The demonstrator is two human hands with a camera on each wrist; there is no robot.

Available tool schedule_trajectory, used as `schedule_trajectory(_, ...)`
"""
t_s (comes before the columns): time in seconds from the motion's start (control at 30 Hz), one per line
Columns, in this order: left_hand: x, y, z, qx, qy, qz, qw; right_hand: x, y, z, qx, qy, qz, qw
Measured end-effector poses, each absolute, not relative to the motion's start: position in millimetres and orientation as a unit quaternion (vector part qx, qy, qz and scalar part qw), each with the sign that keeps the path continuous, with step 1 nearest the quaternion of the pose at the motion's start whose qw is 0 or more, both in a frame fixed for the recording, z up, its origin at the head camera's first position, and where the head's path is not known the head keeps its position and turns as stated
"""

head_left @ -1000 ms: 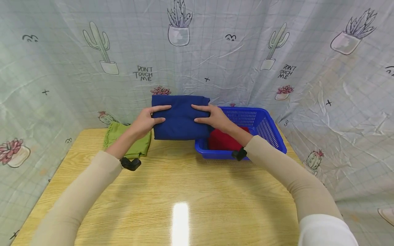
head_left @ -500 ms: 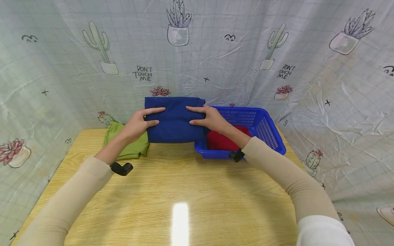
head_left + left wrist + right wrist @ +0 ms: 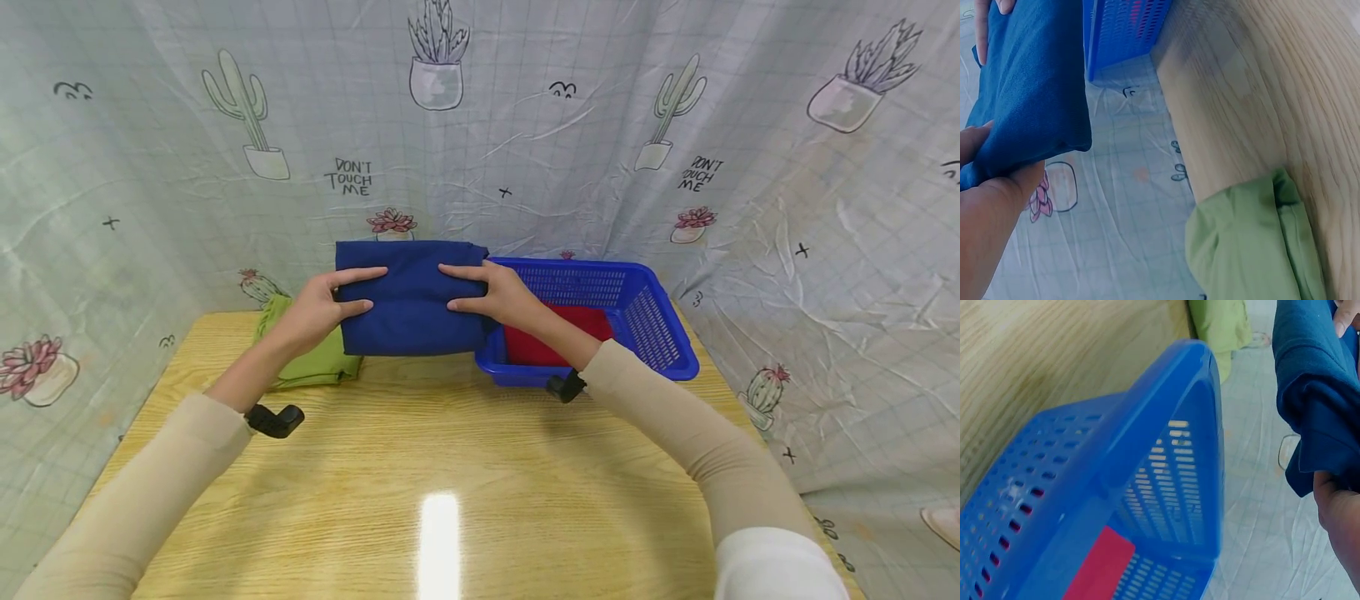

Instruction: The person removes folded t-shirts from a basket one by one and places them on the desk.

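Note:
A folded dark blue cloth [image 3: 412,312] is held up above the back of the table by both hands. My left hand [image 3: 315,310] grips its left edge, thumb and a finger on the near face. On the right edge, my right hand [image 3: 510,293] pinches it the same way, and the other fingers are hidden behind. In the left wrist view the thick folded cloth [image 3: 1038,94] is off the table. A folded green cloth [image 3: 318,362] lies on the table, partly behind my left hand. Inside the blue basket [image 3: 667,329] lies a red folded cloth [image 3: 577,321], partly covered by my right forearm.
The basket stands at the back right of the wooden table [image 3: 420,433], to the right of the blue cloth. A patterned curtain [image 3: 510,108] hangs behind the table and along both sides.
Both hands have moved left and slightly lower with the blue cloth, away from the basket and towards the green cloth. More of the red cloth shows. The basket and green cloth have stayed put.

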State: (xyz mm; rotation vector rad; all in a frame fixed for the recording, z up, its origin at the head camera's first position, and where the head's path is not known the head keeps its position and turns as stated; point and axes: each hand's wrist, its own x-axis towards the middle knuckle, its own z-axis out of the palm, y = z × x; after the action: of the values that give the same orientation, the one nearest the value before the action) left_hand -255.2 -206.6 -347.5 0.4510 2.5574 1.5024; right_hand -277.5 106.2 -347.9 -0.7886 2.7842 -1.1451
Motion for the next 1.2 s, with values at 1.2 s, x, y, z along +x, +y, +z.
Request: schedule_trajectory(1.2,-224,-285,-354,0.129,0.890,0.432,0.069,-256,28,-376,-0.323,0.871,-0.370,-0.009)
